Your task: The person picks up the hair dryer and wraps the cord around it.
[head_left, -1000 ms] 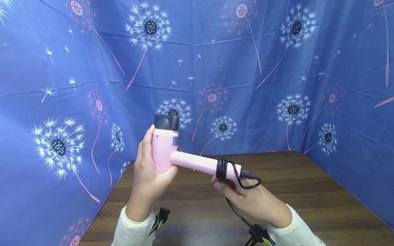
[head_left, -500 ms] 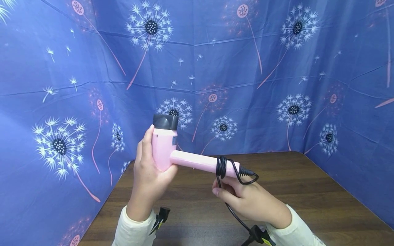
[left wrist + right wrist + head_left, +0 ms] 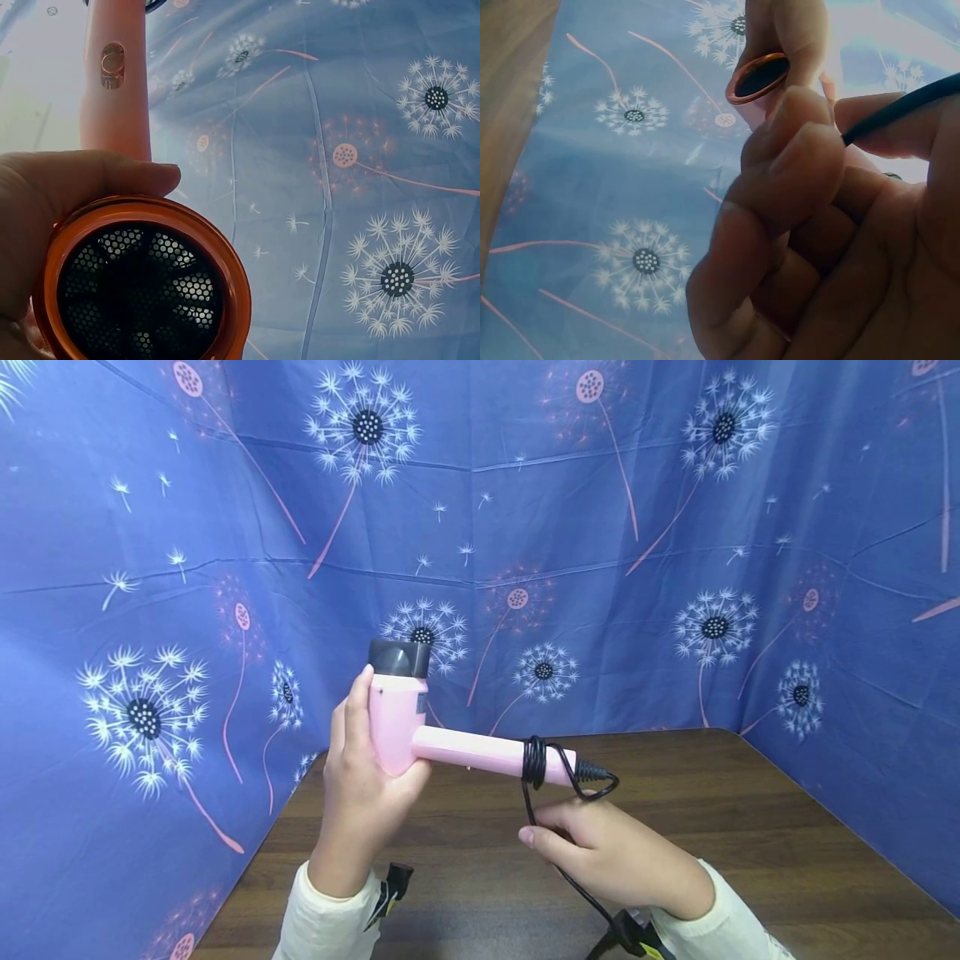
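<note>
A pink hair dryer (image 3: 468,750) with a black nozzle (image 3: 399,658) is held above the table by my left hand (image 3: 367,793), its fingers and thumb round the body. In the left wrist view the thumb lies beside the round mesh back (image 3: 142,289). Black cord (image 3: 534,762) is coiled round the handle near its end. Below that end my right hand (image 3: 615,852) pinches the hanging cord between thumb and fingers; the right wrist view shows the cord (image 3: 900,109) at the fingertips, with the other fingers curled.
A brown wooden table (image 3: 480,852) lies below both hands. Blue cloth (image 3: 570,535) with a dandelion print stands behind it and on both sides. Dark straps with small devices are on both wrists.
My right hand has moved slightly down, apart from the handle, with the cord still pinched. The dryer has shifted slightly left, and its handle end has turned a little.
</note>
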Demonstrator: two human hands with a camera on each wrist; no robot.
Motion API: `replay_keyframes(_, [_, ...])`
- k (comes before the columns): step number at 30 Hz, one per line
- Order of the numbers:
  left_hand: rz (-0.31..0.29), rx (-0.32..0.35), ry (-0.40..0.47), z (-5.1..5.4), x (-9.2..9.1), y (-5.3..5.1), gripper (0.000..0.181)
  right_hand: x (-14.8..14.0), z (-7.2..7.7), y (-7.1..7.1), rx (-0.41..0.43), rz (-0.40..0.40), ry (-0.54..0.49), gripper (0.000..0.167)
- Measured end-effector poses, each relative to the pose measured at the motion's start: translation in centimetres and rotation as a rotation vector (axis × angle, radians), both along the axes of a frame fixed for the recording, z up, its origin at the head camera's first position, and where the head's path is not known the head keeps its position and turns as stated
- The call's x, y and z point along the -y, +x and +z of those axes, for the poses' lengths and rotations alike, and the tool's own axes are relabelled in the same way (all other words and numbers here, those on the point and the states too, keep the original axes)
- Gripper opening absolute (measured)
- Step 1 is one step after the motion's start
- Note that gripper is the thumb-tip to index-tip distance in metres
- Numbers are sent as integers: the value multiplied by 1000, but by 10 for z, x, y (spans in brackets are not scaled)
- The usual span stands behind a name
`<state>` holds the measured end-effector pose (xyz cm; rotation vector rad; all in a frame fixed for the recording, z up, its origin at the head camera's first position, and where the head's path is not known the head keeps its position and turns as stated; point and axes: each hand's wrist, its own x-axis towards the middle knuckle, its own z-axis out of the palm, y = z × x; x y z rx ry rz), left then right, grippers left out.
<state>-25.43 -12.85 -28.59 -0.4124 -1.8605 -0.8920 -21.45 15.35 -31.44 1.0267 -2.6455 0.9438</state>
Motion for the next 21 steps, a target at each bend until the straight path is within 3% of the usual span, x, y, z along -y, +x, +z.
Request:
replay_keyframes(7, [16,17,-7,0,1,-2,113,0,4,4,61,69,-16,44])
replay_keyframes(15, [54,4,-37,-1,2,-3,114,1,7,7,-108,146,-31,41])
replay_keyframes(21, [69,-15,-48,-1,2,-4,115,-3,11,11,-156,156,-54,33])
